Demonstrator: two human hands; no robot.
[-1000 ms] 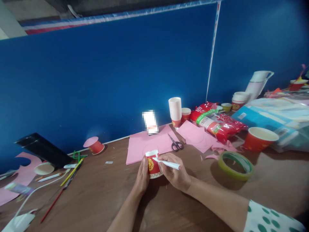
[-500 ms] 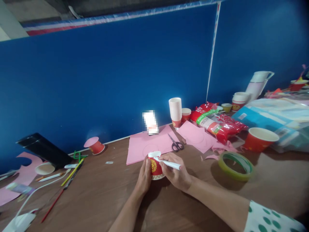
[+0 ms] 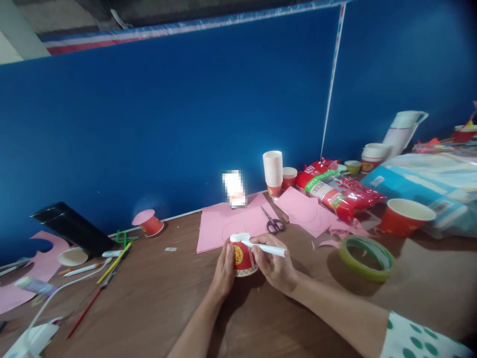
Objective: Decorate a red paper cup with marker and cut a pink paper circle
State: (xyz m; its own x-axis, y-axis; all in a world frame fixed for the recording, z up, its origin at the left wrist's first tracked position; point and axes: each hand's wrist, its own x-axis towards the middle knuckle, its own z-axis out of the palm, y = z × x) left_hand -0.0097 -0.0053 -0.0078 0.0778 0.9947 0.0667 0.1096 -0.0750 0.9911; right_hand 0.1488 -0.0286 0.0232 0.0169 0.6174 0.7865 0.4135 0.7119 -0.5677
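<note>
A red paper cup [image 3: 238,256] with a gold emblem stands on the table, its top end white and a zigzag band near its lower edge. My left hand [image 3: 224,268] is wrapped round its left side. In my right hand [image 3: 276,263] is a white marker pen [image 3: 274,249], pinched between thumb and fingers. Its tip end points left, at the cup's white top; whether it touches I cannot tell. Behind the cup lie pink paper sheets [image 3: 212,231] with a drawn circle, and black-handled scissors [image 3: 275,225].
Right of my hands lie a roll of tape [image 3: 348,258], an upright red cup [image 3: 402,221] and a red cup packet [image 3: 328,191]. A cup stack [image 3: 273,169] stands behind. To the left are a red cup with a pink disc [image 3: 151,224], a black cylinder [image 3: 74,228] and several pens and brushes.
The marker pen has tilted flatter, its rear end shifting right and slightly up. My left hand keeps its hold on the cup. The whole view has shifted slightly.
</note>
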